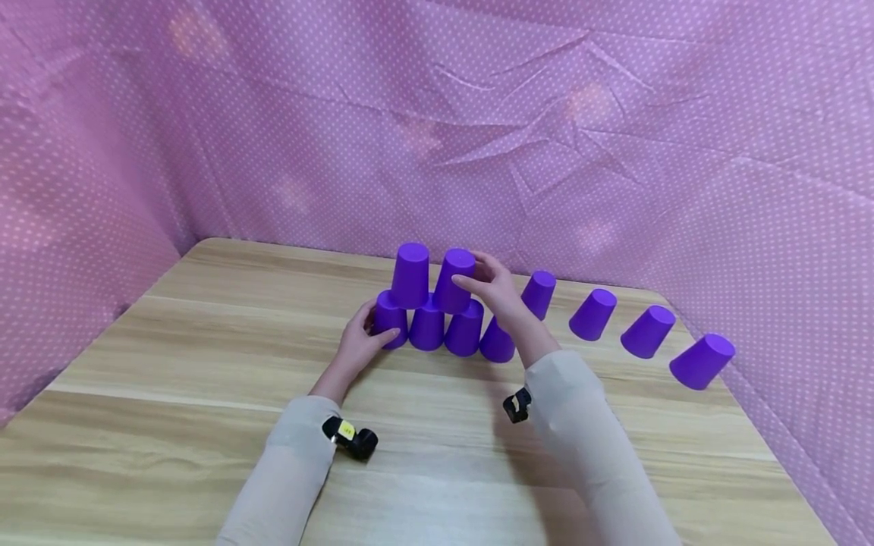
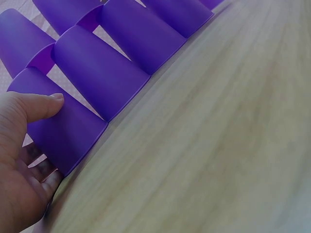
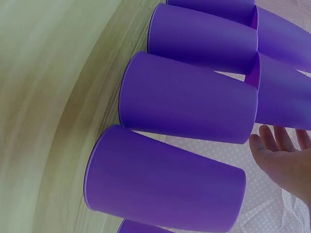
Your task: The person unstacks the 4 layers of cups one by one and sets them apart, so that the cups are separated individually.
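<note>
Purple plastic cups stand upside down in a row across the wooden table [image 1: 437, 440]. With thumb in front and fingers behind, my left hand [image 1: 356, 345] grips the leftmost bottom cup [image 2: 68, 121]. One upper cup [image 1: 410, 277] sits mouth down across the first two bottom cups. To its right, my right hand [image 1: 495, 287] holds a second upper cup [image 1: 454, 282] between thumb and fingers. This cup's rim meets the tops of the middle bottom cup [image 1: 427, 324] and the third bottom cup [image 1: 465, 330]. In the right wrist view, fingertips [image 3: 267, 136] lie against the second upper cup.
Just right of the stack is another bottom cup [image 1: 498, 341], partly behind my right wrist. More upside-down cups, such as one cup [image 1: 592, 315] and the end cup [image 1: 702, 362], run off to the right. Pink dotted cloth [image 1: 341, 136] hangs behind the table.
</note>
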{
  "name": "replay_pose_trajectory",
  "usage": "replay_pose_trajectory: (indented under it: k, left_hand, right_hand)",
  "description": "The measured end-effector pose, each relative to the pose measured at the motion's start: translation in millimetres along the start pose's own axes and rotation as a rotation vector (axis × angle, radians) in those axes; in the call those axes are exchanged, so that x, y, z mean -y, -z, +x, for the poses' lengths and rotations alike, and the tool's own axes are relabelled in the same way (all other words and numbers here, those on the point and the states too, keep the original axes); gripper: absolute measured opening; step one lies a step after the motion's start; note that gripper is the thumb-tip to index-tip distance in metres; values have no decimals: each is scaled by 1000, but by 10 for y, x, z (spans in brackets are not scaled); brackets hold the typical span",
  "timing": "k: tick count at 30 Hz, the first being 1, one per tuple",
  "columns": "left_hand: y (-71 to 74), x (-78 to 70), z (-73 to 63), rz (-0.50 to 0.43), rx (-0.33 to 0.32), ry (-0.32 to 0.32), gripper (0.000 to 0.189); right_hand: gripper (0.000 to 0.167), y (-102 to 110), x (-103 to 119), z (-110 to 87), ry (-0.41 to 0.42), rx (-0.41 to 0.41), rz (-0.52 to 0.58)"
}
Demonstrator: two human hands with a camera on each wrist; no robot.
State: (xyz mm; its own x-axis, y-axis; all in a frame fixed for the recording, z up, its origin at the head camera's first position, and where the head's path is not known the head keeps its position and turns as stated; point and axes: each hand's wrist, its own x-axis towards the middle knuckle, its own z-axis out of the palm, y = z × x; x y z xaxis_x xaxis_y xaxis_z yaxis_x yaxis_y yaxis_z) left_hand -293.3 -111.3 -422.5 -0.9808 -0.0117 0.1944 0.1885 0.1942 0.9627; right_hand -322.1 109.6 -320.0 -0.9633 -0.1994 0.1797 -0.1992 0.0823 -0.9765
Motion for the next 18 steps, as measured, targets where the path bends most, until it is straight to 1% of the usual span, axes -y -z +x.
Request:
replay_pose_trajectory:
  k: [9, 12, 14, 16, 18]
  left_hand:
    - [-1, -9, 5, 5, 5, 9, 63]
    - [6, -133, -61, 0, 14, 16, 62]
    - [8, -150, -70, -19, 16, 19, 62]
    - [12, -153, -74, -23, 16, 11, 63]
    - [8, -65, -23, -20, 13, 5, 63]
  right_hand:
    - [51, -30, 9, -8, -9, -36, -13]
    - [50, -22, 31, -40, -8, -30, -4]
    - [50, -14, 57, -67, -9, -33, 6]
    - [51, -3, 91, -103, -13, -35, 14]
    - [52, 14, 118, -133, -23, -51, 12]
